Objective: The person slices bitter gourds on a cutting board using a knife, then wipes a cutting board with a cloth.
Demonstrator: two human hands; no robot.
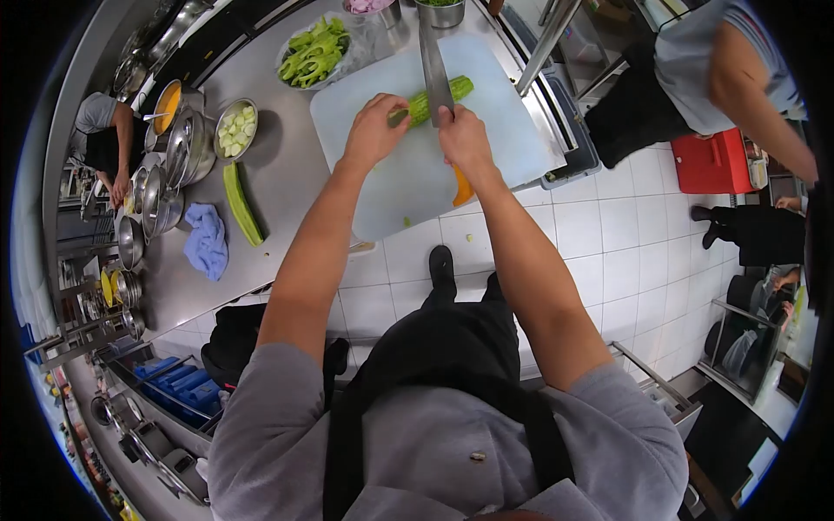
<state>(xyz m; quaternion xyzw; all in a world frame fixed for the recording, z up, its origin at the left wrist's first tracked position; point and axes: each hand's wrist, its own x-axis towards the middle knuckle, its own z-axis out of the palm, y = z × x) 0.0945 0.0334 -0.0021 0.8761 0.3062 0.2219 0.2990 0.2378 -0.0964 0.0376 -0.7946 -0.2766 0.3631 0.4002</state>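
Observation:
A long green ridged vegetable [420, 109], cucumber-like, lies slantwise on the white cutting board [347, 208]. My left hand [377, 128] is closed at its left end, fingertips against it. In my right hand [463, 136] is a large kitchen knife [433, 69], gripped by its orange handle [462, 186] where the blade begins. The blade points away from me and crosses over the vegetable; whether it touches or cuts in, I cannot tell. Another long green piece [241, 205] rests on the steel counter left of the board.
Beyond the board stand a bowl of cut green vegetable [314, 54] and two metal containers. Leftward are a bowl of pale cubes [235, 128], a blue cloth [206, 241] and several pots. Other people work at left and right; a red box [714, 162] is at right.

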